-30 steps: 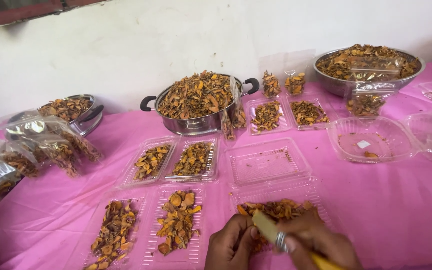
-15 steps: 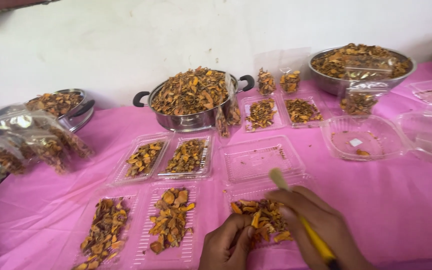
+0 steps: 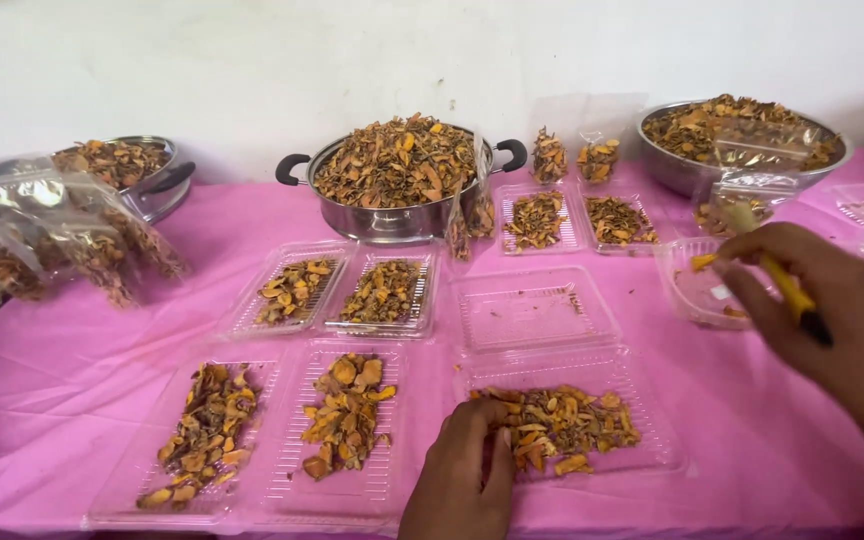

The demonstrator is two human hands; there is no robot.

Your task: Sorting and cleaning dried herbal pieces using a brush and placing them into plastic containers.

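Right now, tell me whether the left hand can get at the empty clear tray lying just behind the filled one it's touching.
Probably yes. The left hand rests at the filled tray, and the empty tray lies open right behind it, with nothing standing between them.

Clear plastic clamshell trays (image 3: 537, 312) and filled bags (image 3: 102, 255) cover the table.
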